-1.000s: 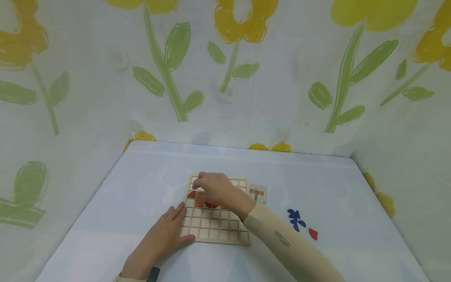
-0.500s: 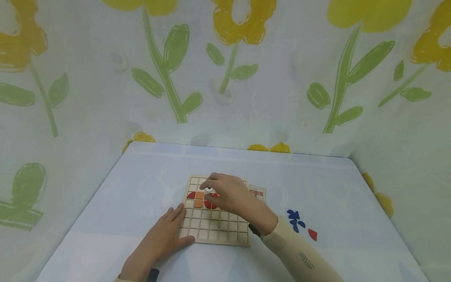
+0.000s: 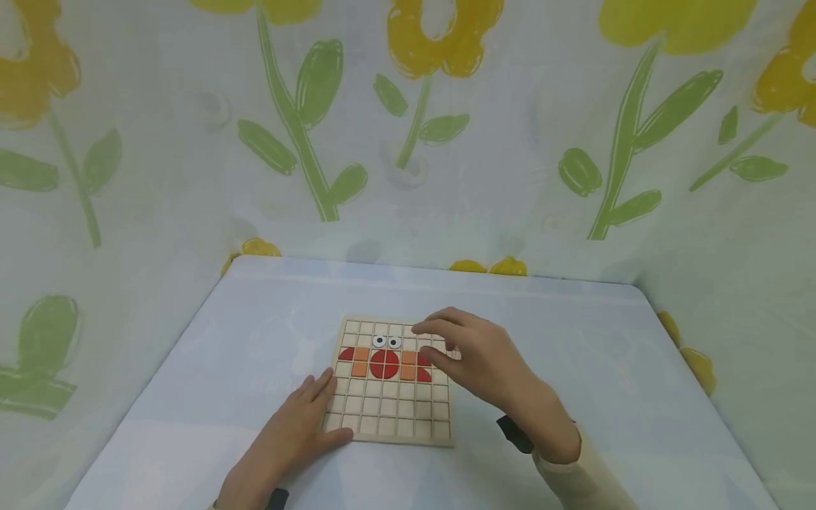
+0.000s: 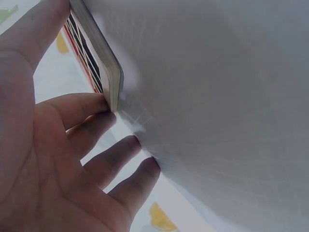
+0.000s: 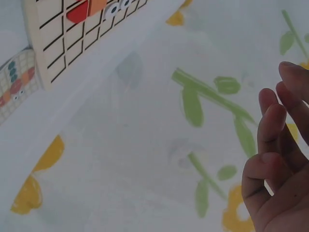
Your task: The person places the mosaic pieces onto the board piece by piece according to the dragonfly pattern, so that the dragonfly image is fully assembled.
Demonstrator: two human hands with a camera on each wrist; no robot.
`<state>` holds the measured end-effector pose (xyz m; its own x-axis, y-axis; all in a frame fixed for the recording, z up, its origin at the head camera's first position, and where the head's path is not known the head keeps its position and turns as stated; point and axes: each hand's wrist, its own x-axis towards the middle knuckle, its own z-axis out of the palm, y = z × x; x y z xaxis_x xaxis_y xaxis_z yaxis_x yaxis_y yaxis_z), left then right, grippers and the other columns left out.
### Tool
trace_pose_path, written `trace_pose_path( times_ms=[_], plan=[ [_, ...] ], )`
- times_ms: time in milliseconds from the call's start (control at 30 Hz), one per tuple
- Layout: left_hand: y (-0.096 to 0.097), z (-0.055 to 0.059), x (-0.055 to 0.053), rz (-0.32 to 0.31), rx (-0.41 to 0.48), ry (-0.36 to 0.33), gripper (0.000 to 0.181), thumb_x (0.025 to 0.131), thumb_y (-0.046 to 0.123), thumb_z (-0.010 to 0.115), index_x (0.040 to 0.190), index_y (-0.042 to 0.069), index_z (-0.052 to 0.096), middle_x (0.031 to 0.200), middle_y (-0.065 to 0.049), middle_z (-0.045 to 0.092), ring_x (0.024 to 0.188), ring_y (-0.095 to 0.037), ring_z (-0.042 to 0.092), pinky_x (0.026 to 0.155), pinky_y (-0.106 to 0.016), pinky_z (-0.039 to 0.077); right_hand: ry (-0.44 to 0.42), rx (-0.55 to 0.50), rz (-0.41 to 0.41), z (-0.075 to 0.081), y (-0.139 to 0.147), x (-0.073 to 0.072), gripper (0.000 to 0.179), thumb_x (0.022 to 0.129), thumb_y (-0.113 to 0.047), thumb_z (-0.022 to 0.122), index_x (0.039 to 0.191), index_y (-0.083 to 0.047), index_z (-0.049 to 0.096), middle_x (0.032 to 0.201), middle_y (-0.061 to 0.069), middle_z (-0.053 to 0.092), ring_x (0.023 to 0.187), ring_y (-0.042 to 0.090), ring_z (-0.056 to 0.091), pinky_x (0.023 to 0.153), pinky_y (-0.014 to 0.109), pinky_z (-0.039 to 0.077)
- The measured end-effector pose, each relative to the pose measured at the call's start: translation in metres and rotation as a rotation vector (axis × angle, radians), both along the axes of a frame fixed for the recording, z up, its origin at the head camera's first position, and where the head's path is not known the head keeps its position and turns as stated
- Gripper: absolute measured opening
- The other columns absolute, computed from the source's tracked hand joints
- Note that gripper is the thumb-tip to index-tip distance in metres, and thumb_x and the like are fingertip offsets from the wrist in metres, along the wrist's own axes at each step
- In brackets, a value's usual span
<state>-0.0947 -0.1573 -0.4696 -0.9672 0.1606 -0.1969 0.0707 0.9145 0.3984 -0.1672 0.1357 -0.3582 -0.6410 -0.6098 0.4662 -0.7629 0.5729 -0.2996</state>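
From the head view I confirm that the gridded board (image 3: 370, 406) lies flat on the worktop (image 3: 287, 319), carrying two eye pieces (image 3: 379, 341) directly above a round red shape (image 3: 384, 364), with orange squares (image 3: 360, 368) on both sides and further red pieces (image 3: 423, 376) toward the right edge. The left hand (image 3: 304, 416) has its fingers straight and spread along the board's left side, thumb at the near edge, and grasps nothing. The right hand (image 3: 481, 354) is at the board's right side, thumb and forefinger apart in a loose curve; I see nothing between them. I cannot tell whether that thumb touches the upper red piece beneath it. If it does, I judge that a sideways sweep could drag the piece out of its cell. Uneven pressure from the left hand could turn or slide the board, since nothing visible braces its right side. The right wrist view shows a printed card (image 5: 15, 87) just beside the board; a low pass of the right forearm could push it askew.
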Motion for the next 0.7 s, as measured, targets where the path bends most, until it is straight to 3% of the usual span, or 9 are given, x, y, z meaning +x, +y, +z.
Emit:
trace_pose_path(
  times_ms=[167, 367, 467, 600, 700],
  plan=[
    [0.000, 0.000, 0.001, -0.006, 0.000, 0.008, 0.099, 0.081, 0.059, 0.078, 0.153, 0.000, 0.042, 0.163, -0.013, 0.032, 0.147, -0.044, 0.031, 0.117, -0.058, 0.032, 0.022, -0.053, -0.060, 0.004, 0.028, 0.005, 0.040, 0.082, -0.017, 0.087, 0.119, -0.026, 0.074, 0.113, -0.014, 0.068, 0.074, 0.004, 0.056, 0.059, 0.019, 0.051],
    [0.001, -0.001, 0.001, 0.000, 0.009, 0.005, 0.098, 0.082, 0.059, 0.077, 0.153, 0.001, 0.042, 0.164, -0.011, 0.031, 0.148, -0.042, 0.029, 0.118, -0.057, 0.031, 0.044, -0.041, -0.108, 0.005, 0.064, 0.008, 0.040, 0.083, -0.018, 0.086, 0.120, -0.026, 0.073, 0.114, -0.015, 0.067, 0.078, 0.002, 0.052, 0.059, 0.011, 0.043],
    [0.001, -0.003, 0.002, -0.001, 0.005, 0.007, 0.099, 0.082, 0.060, 0.077, 0.153, 0.001, 0.042, 0.164, -0.011, 0.031, 0.148, -0.042, 0.029, 0.118, -0.057, 0.031, 0.074, -0.041, -0.119, 0.003, 0.084, 0.008, 0.028, 0.093, -0.037, 0.075, 0.119, -0.024, 0.074, 0.115, -0.012, 0.068, 0.079, 0.002, 0.053, 0.063, 0.008, 0.045],
    [0.001, -0.004, 0.002, -0.002, 0.012, 0.018, 0.098, 0.082, 0.060, 0.076, 0.153, 0.001, 0.042, 0.164, -0.011, 0.031, 0.148, -0.042, 0.029, 0.118, -0.057, 0.031, 0.109, -0.032, -0.174, -0.003, 0.112, 0.011, 0.049, 0.100, -0.060, 0.046, 0.118, -0.024, 0.074, 0.115, -0.011, 0.068, 0.082, 0.002, 0.054, 0.069, 0.006, 0.048],
    [0.001, -0.003, 0.001, 0.002, 0.015, 0.017, 0.098, 0.082, 0.060, 0.076, 0.153, 0.001, 0.042, 0.164, -0.011, 0.031, 0.148, -0.042, 0.029, 0.118, -0.057, 0.031, 0.111, -0.018, -0.220, -0.009, 0.132, 0.015, 0.053, 0.099, -0.063, 0.042, 0.119, -0.026, 0.074, 0.115, -0.012, 0.068, 0.083, 0.002, 0.054, 0.070, 0.005, 0.047]
  ],
)
